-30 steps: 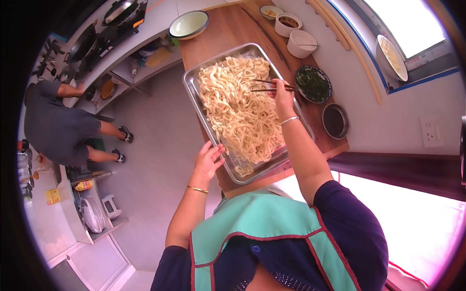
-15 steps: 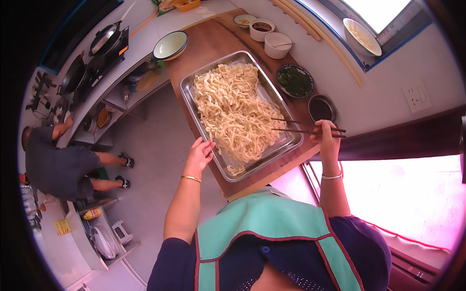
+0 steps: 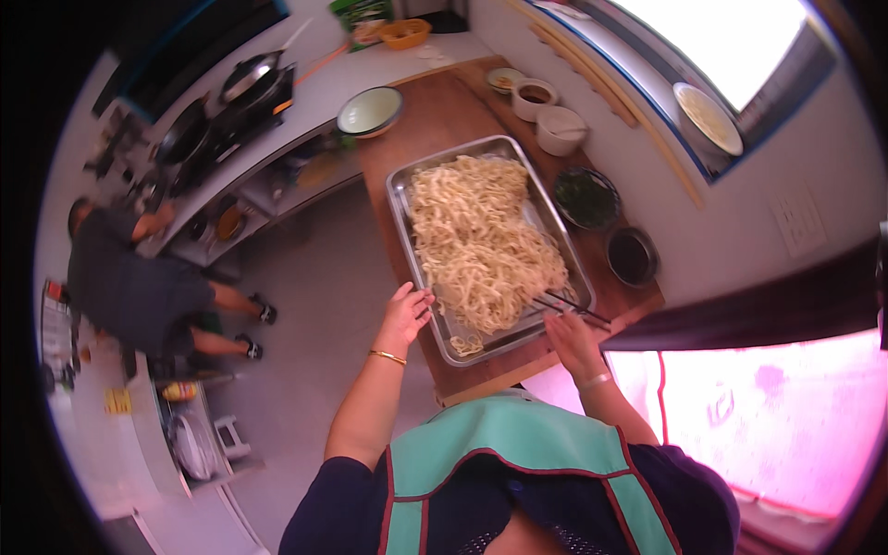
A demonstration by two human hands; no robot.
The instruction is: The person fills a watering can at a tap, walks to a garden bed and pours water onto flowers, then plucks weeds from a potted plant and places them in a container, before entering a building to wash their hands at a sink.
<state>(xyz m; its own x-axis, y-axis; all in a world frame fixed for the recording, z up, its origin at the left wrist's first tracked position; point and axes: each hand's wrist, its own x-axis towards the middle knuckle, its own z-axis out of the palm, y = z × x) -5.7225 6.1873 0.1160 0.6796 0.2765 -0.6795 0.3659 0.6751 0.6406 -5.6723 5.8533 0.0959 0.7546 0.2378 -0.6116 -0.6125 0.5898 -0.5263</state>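
A rectangular metal tray (image 3: 400,208) holds a wide heap of pale noodles (image 3: 481,245). At its near right side my right hand (image 3: 575,344) is closed on a pair of dark chopsticks (image 3: 583,312), their tips at the edge of the noodles. My left hand (image 3: 405,314) rests against the tray's left rim near its front corner, fingers apart and loosely bent. Right of the tray stand a bowl of chopped greens (image 3: 586,197) and a bowl of dark liquid (image 3: 633,257).
The tray lies on a wooden tabletop (image 3: 435,102) with a white enamel bowl (image 3: 370,112) and several small bowls (image 3: 561,130) at the back. A plate (image 3: 708,118) stands on the windowsill. Another person (image 3: 139,277) works by the stove (image 3: 222,139) at left.
My right hand has come down and left, bringing the chopsticks lower, over the tray's near right side. My left hand stays at the rim. The whole view has shifted.
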